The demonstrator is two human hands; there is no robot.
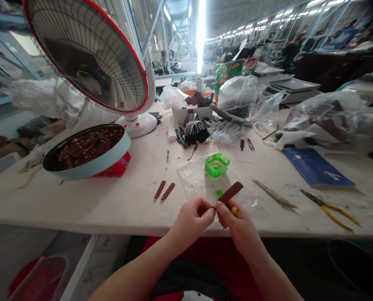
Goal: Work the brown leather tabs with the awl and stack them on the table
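Observation:
Both my hands meet at the table's front edge. My right hand (236, 223) is closed in a pinch on a brown leather strip (231, 193) that points up and to the right; a small yellow object (233, 210) shows between its fingers. My left hand (195, 217) is closed, its fingertips pinching at the strip's near end. Just beyond the hands lies a clear plastic sheet (195, 182) with a green square dish (217, 165) on it. Two more brown strips (164, 190) lie on the table to the left.
A round tin (89, 156) full of brown strips sits at left under a fan-shaped heater (92, 54). A knife-like tool (274, 194), yellow-handled pliers (330, 209) and a blue booklet (315, 167) lie at right. A bundle of black strips (195, 128), a white box and plastic bags crowd the back.

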